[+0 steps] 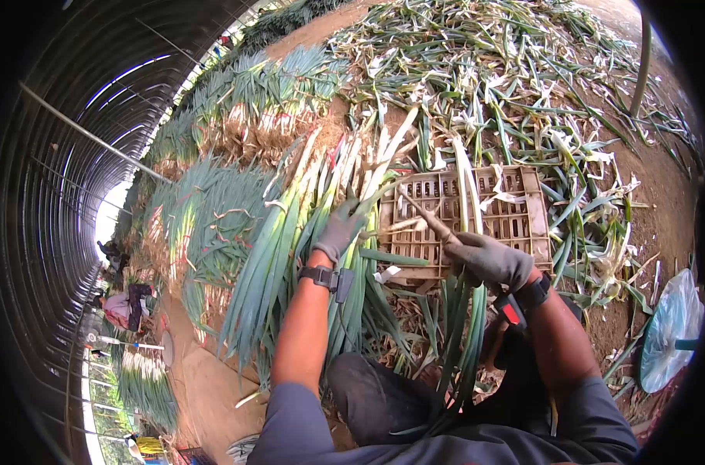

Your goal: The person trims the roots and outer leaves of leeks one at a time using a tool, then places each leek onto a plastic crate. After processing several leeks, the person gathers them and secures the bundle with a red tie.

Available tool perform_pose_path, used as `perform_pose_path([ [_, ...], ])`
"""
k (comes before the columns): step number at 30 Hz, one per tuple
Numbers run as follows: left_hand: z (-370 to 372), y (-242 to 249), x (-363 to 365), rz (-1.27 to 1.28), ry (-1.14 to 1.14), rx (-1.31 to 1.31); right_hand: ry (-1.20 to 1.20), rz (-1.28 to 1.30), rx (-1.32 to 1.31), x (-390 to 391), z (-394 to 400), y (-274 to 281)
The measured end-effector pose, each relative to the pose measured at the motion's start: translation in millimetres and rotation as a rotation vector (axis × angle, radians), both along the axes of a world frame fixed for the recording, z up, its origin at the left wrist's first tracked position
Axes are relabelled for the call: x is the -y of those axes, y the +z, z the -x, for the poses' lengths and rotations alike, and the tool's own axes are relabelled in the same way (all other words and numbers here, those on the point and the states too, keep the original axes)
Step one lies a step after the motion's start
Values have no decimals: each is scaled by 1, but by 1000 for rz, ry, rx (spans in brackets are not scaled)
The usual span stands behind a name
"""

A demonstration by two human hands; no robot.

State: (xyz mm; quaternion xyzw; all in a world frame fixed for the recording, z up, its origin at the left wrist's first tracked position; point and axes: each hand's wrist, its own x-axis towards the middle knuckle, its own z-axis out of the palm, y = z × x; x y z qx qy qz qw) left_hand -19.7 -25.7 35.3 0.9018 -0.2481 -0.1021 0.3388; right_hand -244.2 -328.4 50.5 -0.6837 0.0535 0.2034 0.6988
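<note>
My left hand (341, 230), in a grey glove, is over a heap of long green onions (290, 225), its fingers closed around a pale green onion stalk. My right hand (492, 260), also gloved, is closed around green onions (465, 174) whose white shafts rise above the fist and whose green leaves hang below it toward my lap. A brown, pointed, stick-like piece (431, 216) juts from the same fist toward the upper left. Under and beyond the right hand is an upturned beige plastic crate (527, 213) with a slotted face. Each wrist wears a dark strap with a device.
Stripped leaves and peelings (476, 62) cover the ground ahead and to the right. Tied green onion bundles (205, 209) stand in rows at left. A clear plastic bag (670, 333) is at far right. Another person (127, 306) is at far left, under the hooped tunnel roof (65, 178).
</note>
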Motion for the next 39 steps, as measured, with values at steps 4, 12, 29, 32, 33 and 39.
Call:
perform_pose_path([
  [4, 28, 63, 51, 115, -5, -298, -83, -134, 26, 7, 5, 8],
  [12, -22, -98, 57, -107, 166, -180, 81, 171, -14, 0, 33, -1],
  [29, 31, -3, 79, -285, 334, 134, 141, 539, 66, -1, 14, -30],
  [32, 73, -30, 80, -615, 113, 134, 126, 470, 59, -1, 9, -18],
  [33, 77, -51, 78, -686, 91, 222, 119, 456, 40, -4, 9, -12],
  [39, 65, -77, 100, -777, 92, 132, -9, 420, -30, -5, -8, -22],
])
